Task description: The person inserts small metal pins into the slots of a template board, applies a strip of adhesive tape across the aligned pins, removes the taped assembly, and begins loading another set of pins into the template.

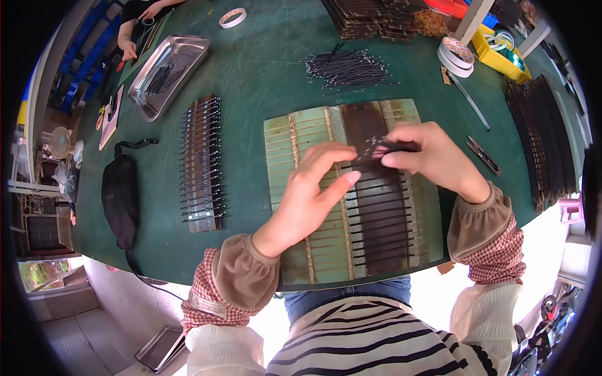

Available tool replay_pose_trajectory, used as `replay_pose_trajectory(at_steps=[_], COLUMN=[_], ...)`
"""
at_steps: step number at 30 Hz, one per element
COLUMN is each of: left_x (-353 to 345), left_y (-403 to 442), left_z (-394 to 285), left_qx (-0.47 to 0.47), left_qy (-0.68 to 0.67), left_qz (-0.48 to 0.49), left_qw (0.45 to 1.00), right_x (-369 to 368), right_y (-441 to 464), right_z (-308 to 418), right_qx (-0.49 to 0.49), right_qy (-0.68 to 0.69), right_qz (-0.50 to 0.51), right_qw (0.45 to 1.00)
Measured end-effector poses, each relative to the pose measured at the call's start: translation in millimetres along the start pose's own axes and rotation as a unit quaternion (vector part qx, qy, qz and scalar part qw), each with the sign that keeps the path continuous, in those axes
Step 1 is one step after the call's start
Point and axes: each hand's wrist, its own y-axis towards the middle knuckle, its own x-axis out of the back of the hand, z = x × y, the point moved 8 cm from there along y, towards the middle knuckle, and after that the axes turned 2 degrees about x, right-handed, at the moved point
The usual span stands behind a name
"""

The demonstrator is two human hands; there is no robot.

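Observation:
Over the slotted green board (pixel 276 188), my right hand (pixel 433 153) is closed around a small bunch of thin black wires (pixel 401 146), whose pale, shiny tips point left. My left hand (pixel 313 178) hovers beside those tips, thumb and forefinger apart, with nothing visible between them. Beneath both hands, a dark brown strip (pixel 382 232) runs down the board. Black wires lie across it in rows, their ends in the slots at either side. My hands cover part of the strip's upper half.
A loose pile of black wires (pixel 348 69) lies behind the board. To the left are a filled strip (pixel 204 163), a metal tray (pixel 179 50) and a black pouch (pixel 120 197). Snips (pixel 483 155) and tape rolls (pixel 456 55) lie right. Another person's hand (pixel 128 50) is at the far left.

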Motion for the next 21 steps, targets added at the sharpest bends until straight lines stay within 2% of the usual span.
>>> replay_pose_trajectory(at_steps=[3,6,9,16,21], left_x=[-9,3,15,17,15], left_y=[8,4,-2,-9,-10], left_z=[13,19,12,11,12], left_qx=[0.077,0.04,-0.014,-0.007,-0.009], left_qy=[-0.137,-0.07,0.08,0.104,0.111], left_qz=[0.011,0.009,-0.044,-0.046,-0.038], left_qw=[0.988,0.997,0.996,0.993,0.993], right_x=[-13,-1,6,10,8], right_y=[3,13,17,20,23], right_z=[7,-11,-23,-25,-28], right_qx=[-0.037,0.008,0.03,0.036,0.056], right_qy=[0.015,0.01,-0.051,-0.12,-0.114], right_qz=[0.028,-0.007,-0.036,-0.054,-0.056], right_qw=[0.999,1.0,0.998,0.991,0.99])
